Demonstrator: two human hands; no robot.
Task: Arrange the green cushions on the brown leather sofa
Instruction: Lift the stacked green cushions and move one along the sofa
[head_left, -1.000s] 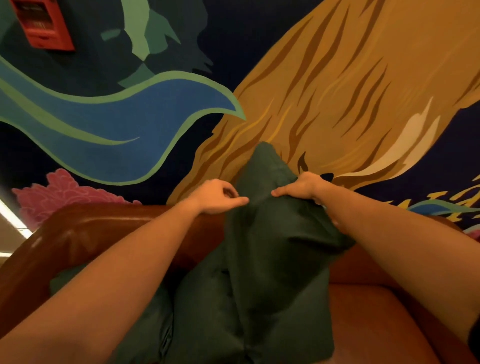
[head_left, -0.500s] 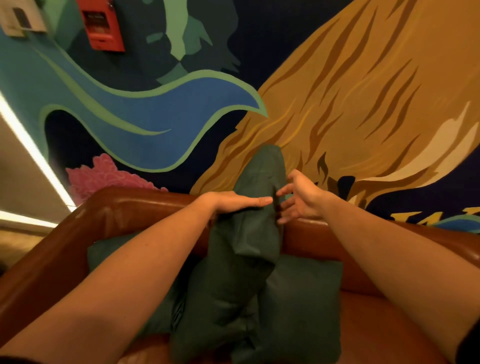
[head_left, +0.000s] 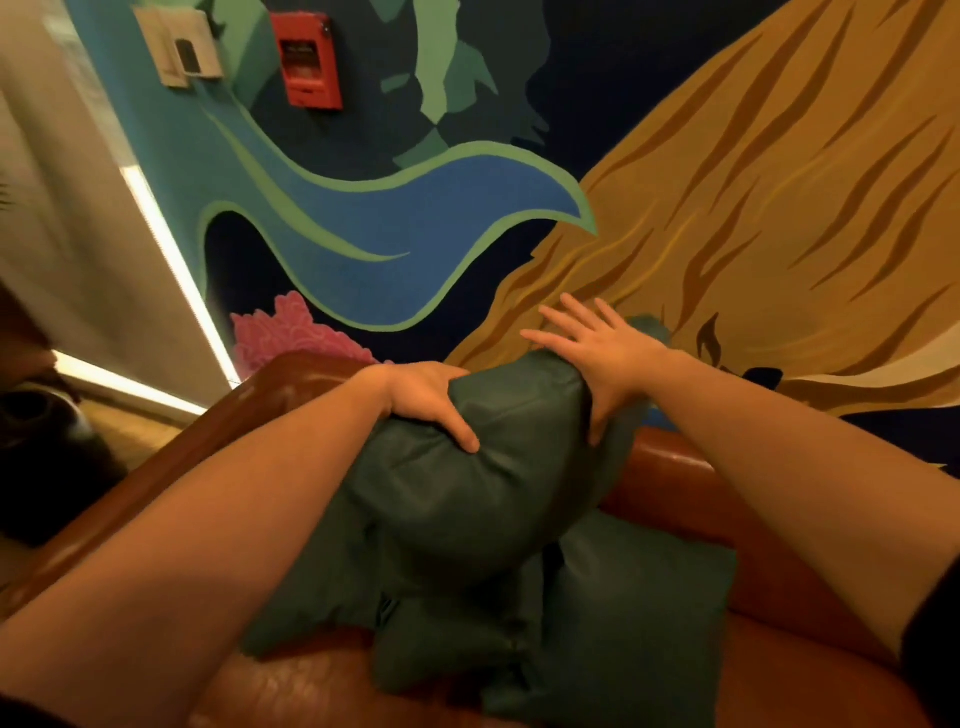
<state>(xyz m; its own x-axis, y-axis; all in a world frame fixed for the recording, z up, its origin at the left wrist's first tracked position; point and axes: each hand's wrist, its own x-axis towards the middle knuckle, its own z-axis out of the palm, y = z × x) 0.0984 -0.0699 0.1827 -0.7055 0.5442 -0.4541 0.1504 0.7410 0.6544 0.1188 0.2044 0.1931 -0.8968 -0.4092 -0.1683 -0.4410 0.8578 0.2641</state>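
Note:
A dark green cushion (head_left: 467, 499) stands bent and bulging against the backrest of the brown leather sofa (head_left: 670, 467). My left hand (head_left: 421, 395) curls over its top left edge, thumb on the front face. At the cushion's top right corner lies my right hand (head_left: 602, 353), fingers spread and thumb pressing down the front. Below it, more green cushions rest on the seat: one on the right (head_left: 634, 623), one in the middle (head_left: 447, 639), and one partly hidden on the left (head_left: 311, 597).
The sofa's left armrest (head_left: 156, 478) curves toward me. Behind the sofa is a painted mural wall with a red alarm box (head_left: 309, 62) and a white wall plate (head_left: 182, 52). A lit strip (head_left: 171, 260) edges the wall. A dark shape (head_left: 36, 431) sits far left.
The upright cushion has been pushed down into a rounded bulge. My left hand now grips its top edge and my right hand has spread flat on its top right. The view has swung left.

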